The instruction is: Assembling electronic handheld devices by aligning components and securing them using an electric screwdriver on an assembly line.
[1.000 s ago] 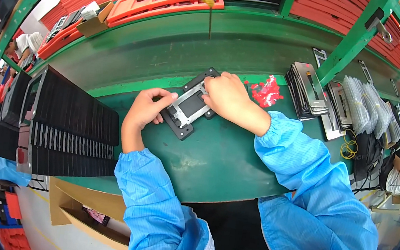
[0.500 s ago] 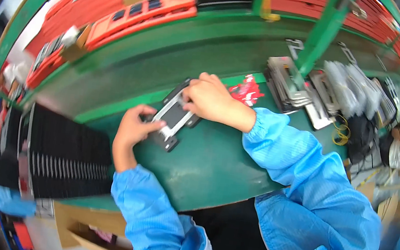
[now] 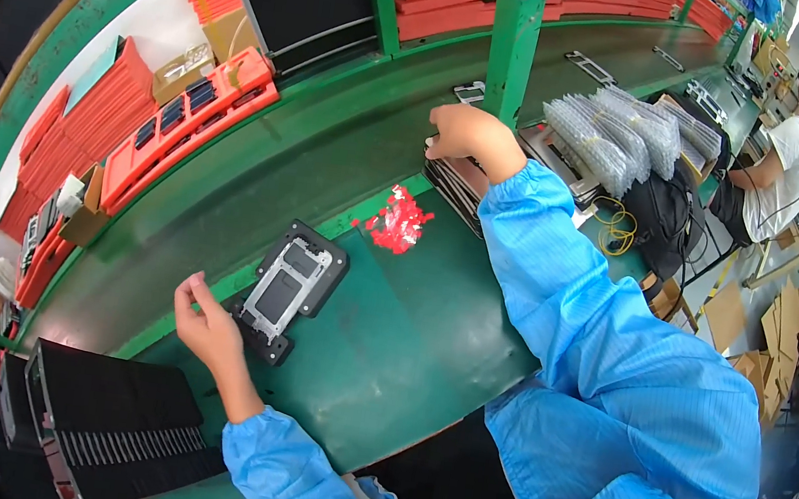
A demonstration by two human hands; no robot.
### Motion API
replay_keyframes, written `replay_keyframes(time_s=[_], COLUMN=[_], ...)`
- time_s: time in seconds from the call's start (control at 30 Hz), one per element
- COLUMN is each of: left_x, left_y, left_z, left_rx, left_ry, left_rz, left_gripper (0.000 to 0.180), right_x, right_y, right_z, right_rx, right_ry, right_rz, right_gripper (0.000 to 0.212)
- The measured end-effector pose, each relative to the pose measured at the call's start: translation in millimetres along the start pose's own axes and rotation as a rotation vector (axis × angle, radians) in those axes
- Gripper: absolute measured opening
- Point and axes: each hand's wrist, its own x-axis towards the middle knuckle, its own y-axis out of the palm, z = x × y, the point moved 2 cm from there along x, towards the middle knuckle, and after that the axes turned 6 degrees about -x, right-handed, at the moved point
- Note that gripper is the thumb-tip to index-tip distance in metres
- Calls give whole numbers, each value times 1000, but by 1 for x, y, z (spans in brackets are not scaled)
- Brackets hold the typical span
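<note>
A black fixture block (image 3: 327, 278) lies on the green bench, and a silver metal frame with rectangular windows (image 3: 278, 296) rests in it. Just left of the fixture my left hand (image 3: 210, 334) is raised with its fingers apart, holding nothing. Farther off to the right, my right hand (image 3: 474, 140) hangs over the near-left end of a stack of flat metal frames (image 3: 456, 188). Its fingers are curled, and what they grip, if anything, is hidden. A pile of small red pieces (image 3: 399, 220) sits between the fixture and the stack.
A black slotted rack (image 3: 118, 430) stands at the near left. Beyond the stack lie clear plastic-wrapped bundles (image 3: 601, 135), a coil of yellow cord (image 3: 616, 228) and a black bag (image 3: 666, 219). A green post (image 3: 512, 52) rises behind. Another person (image 3: 784, 164) sits at the far right.
Both hands have let go of the fixture and frame. My right hand has moved right to the stack; my left has drawn back leftward. The view has turned to the right.
</note>
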Motion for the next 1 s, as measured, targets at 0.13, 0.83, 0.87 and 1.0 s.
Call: replay_keyframes(time_s=[0.13, 0.83, 0.87, 1.0], left_x=[-43, -114, -111, -103], left_y=[40, 100, 98, 97], left_z=[-52, -72, -69, -78], left_rx=[-260, -855, -854, -913], left_ry=[121, -592, -591, -737], left_rz=[148, 852, 852, 806], left_gripper=[25, 44, 44, 42], right_x=[-3, -62, -59, -56], right_y=[11, -39, -38, -32], right_z=[12, 130, 131, 131], right_rx=[-10, 815, 897, 875], right_ry=[-8, -818, -799, -792], right_rz=[-137, 233, 249, 194], right_gripper=[39, 26, 24, 23])
